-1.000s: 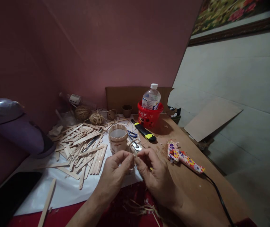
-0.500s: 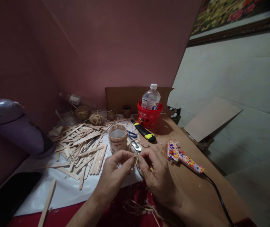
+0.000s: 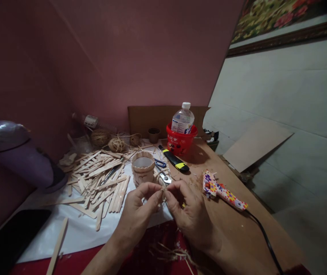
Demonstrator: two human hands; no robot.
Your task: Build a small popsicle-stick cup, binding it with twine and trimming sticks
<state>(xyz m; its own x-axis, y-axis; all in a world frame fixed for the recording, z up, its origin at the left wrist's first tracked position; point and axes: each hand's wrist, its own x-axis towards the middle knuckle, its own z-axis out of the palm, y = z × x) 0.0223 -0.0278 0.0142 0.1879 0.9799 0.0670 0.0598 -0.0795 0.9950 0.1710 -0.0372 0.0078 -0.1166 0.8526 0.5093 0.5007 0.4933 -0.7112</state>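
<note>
My left hand (image 3: pixel 141 204) pinches a piece of twine (image 3: pixel 164 188) between thumb and forefinger. The same twine is gripped by my right hand (image 3: pixel 186 204), whose fingertips nearly meet the left ones. Just beyond my hands stands a small round pot covered in craft sticks (image 3: pixel 143 168), its top open. Metal pliers or snips (image 3: pixel 165 178) lie right behind the fingertips, partly covered by my hands. Blue-handled scissors (image 3: pixel 160 163) rest beside the pot. Loose twine scraps (image 3: pixel 175 252) lie on the red cloth below my wrists.
A pile of craft sticks (image 3: pixel 100 168) covers the left, with balls of twine (image 3: pixel 117 144) behind. A black-and-yellow utility knife (image 3: pixel 175 158) lies before a red bucket (image 3: pixel 181 142) holding a plastic bottle (image 3: pixel 183 118). A flowered glue gun (image 3: pixel 223 193) with a cord lies right.
My fingertips have come slightly closer together on the twine, and the loop of twine by my right hand shows less. The things on the table have stayed put.
</note>
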